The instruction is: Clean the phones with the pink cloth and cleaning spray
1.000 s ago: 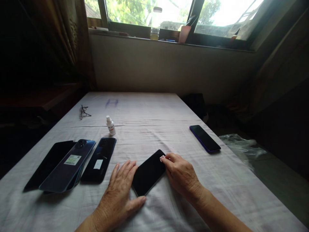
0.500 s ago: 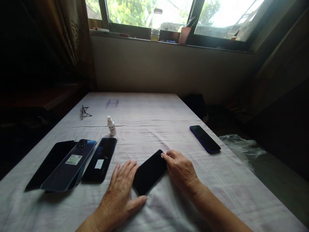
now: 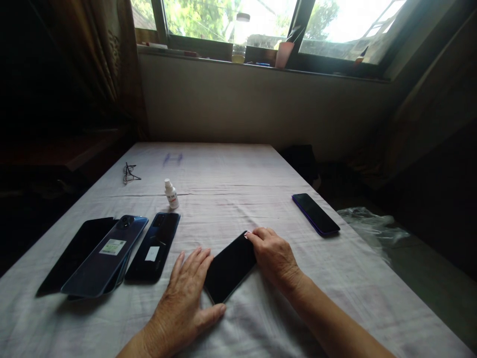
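Head view: black phone (image 3: 231,268) lies flat, dark face up, on the pale cloth (image 3: 227,174), directly between the two hands and in front of the wearer. Long axis runs obliquely, from near-left to far-right. Left hand (image 3: 184,296): open, palm down, fingers spread; it brackets the near-left end, fingertips at the left edge, thumb by the near corner. Right hand (image 3: 275,254): fingers curled, thumb and fingertips pinching a small white pad (image 3: 246,235) at the far-right end; pad's full shape hidden by the fingers. Neither hand is clearly nearer overall: left has the near end, right the far end, so the phone's length spans the gap. Surroundings: label-bearing blue phone (image 3: 161,231) beyond the left fingers, apart from them; stack of phones (image 3: 100,268) farther left; white bottle (image 3: 172,195) upright behind; purple-edged phone (image 3: 316,215) well apart, right.
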Demonstrator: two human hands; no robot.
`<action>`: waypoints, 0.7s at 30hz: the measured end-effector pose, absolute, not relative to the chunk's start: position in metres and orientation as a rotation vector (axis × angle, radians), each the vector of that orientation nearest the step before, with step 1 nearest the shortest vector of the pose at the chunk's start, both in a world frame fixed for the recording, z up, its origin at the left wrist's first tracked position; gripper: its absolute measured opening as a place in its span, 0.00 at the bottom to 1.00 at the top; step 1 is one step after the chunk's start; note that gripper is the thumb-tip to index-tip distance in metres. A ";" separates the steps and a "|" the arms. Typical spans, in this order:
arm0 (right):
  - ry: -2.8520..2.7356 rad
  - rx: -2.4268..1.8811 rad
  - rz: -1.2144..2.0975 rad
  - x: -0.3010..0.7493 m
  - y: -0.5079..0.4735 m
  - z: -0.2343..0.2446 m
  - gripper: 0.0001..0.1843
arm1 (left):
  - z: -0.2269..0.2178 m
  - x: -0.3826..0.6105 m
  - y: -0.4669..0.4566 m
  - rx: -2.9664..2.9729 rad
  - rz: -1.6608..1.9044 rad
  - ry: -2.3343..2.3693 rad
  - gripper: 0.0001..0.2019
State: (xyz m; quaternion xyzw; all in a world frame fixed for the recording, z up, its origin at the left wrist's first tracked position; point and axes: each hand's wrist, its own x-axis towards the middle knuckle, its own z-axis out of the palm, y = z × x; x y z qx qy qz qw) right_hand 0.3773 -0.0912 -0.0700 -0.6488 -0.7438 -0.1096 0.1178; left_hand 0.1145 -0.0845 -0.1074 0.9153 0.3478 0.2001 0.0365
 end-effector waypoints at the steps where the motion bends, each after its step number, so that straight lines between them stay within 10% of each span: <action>1: -2.189 -1.878 -0.323 0.375 -0.092 -0.071 0.14 | -0.107 0.115 -0.085 2.811 0.613 1.067 0.42; 21: -2.264 -1.774 -0.303 0.362 -0.085 -0.069 0.13 | -0.101 0.114 -0.085 2.740 0.538 1.059 0.41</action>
